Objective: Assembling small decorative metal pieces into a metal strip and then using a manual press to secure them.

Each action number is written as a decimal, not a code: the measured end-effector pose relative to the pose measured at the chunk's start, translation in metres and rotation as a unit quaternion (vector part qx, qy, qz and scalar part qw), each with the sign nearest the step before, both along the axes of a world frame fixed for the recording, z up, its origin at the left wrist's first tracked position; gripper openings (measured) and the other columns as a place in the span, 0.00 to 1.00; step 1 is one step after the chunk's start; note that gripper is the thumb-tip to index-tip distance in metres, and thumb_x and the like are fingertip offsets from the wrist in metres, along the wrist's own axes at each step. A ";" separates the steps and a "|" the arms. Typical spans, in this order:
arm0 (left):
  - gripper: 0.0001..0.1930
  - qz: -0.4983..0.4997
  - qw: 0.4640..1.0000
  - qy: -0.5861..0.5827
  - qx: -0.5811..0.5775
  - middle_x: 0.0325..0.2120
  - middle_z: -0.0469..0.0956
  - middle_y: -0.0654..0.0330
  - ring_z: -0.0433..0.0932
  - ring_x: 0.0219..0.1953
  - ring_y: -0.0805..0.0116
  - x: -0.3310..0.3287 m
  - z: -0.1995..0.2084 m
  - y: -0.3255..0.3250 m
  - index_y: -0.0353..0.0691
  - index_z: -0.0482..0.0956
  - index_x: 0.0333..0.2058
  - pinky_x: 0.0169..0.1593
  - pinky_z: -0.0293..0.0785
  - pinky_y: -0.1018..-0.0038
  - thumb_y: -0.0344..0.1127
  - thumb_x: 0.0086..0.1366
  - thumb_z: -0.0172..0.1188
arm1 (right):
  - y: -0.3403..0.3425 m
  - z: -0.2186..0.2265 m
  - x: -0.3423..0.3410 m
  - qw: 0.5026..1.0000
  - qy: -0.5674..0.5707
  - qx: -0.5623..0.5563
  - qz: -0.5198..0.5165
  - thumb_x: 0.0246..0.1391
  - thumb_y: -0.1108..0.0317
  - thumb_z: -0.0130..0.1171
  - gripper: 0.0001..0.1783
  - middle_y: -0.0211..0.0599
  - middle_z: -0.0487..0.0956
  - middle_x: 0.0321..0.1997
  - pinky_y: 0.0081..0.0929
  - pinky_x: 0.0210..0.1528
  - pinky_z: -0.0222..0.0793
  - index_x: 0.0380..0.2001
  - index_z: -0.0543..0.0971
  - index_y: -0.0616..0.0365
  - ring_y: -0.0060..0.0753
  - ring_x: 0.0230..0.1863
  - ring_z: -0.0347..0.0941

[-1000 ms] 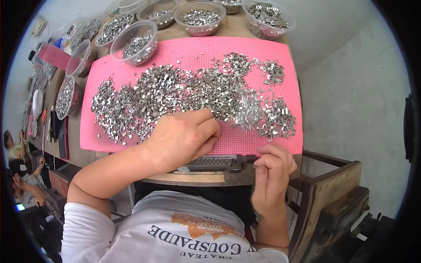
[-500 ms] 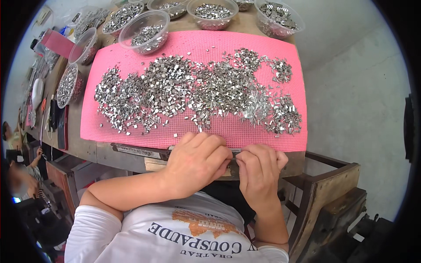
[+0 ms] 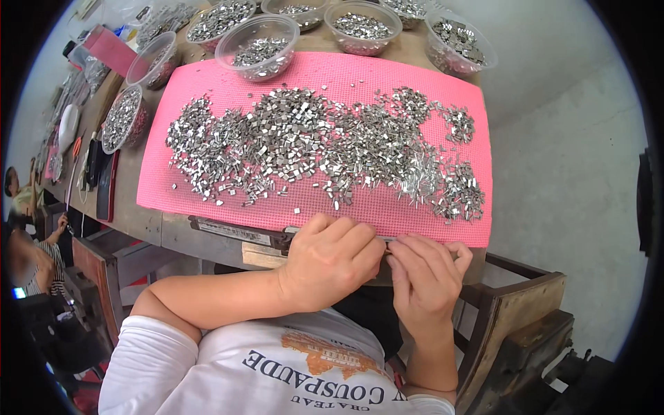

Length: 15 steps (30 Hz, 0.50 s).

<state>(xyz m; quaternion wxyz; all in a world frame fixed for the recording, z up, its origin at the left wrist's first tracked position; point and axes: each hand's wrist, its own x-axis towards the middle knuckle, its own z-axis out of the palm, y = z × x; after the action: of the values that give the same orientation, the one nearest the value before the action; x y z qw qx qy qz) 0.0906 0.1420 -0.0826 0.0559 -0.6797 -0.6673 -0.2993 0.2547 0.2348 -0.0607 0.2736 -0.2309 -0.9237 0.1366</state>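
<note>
Both hands meet at the near edge of a pink textured mat (image 3: 207,86) on the table. My left hand (image 3: 335,259) is closed, its fingers curled under, and hides whatever it pinches. Just right of it, my right hand (image 3: 429,280) has fingers bent down against the thumb, with the tips almost touching the left hand. What lies between the fingertips is too small and covered to name. A dark bar with a pale label (image 3: 238,233) runs along the mat's front edge and passes behind my left hand. Small silvery metal pieces (image 3: 290,135) lie heaped across the mat, some blocky, some thin pins.
Clear plastic bowls of metal pieces stand along the back, one bowl (image 3: 259,52) resting on the mat. Another bowl (image 3: 124,121) is at the left beside a dark red flat case (image 3: 107,187). A wooden stool (image 3: 515,325) is at right; other people (image 3: 41,259) sit far left.
The whole view has shifted, so the mat and bowls sit a little farther right. My right fingers look slightly straighter; both hands stay together at the mat's edge.
</note>
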 end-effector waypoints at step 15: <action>0.17 0.137 0.960 -0.216 -0.116 0.35 0.86 0.52 0.85 0.40 0.52 -0.140 0.039 0.093 0.41 0.85 0.43 0.47 0.80 0.59 0.44 0.58 0.69 | 0.135 0.016 -0.132 0.992 -0.009 -0.116 0.040 0.53 0.68 0.67 0.08 0.40 0.85 0.38 0.40 0.51 0.71 0.35 0.85 0.59 0.44 0.46 0.80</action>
<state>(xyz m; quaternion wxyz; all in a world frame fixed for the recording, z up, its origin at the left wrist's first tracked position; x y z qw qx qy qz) -0.0498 0.2352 -0.0435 -0.1283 -0.5028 -0.7802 -0.3492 0.1225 0.3699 -0.0444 0.2313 -0.2254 -0.9124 0.2516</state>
